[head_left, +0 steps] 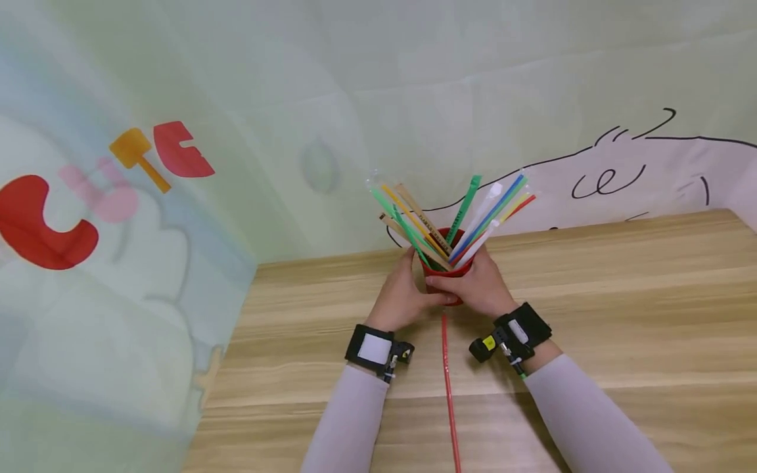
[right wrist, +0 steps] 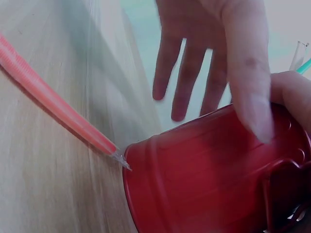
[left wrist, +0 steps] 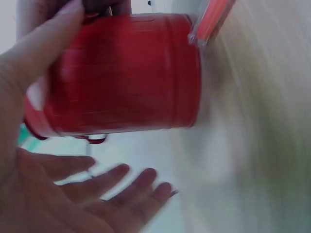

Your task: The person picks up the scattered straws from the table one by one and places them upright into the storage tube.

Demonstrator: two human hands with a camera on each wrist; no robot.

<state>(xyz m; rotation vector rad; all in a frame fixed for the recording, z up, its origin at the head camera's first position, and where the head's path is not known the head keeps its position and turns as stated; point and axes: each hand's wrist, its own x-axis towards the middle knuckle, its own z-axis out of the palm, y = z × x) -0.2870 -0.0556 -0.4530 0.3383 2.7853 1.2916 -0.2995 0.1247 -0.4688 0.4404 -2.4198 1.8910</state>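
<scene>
A red cup (head_left: 451,270) stands on the wooden table (head_left: 621,315), holding several coloured straws (head_left: 467,210) that fan out above it. My right hand (head_left: 483,288) grips the cup, thumb across its near side; the right wrist view shows that thumb lying on the cup (right wrist: 209,179). My left hand (head_left: 399,294) is at the cup's left side with straight, spread fingers (left wrist: 116,191) that stay off the cup (left wrist: 126,73). A loose red straw (head_left: 448,381) lies on the table between my forearms, its tip at the cup's base (right wrist: 119,158).
A pale cloth backdrop (head_left: 177,151) with cartoon letters and drawn lines hangs behind and to the left of the table. The table's left edge (head_left: 225,368) runs close to my left arm. Bare wood stretches to the right.
</scene>
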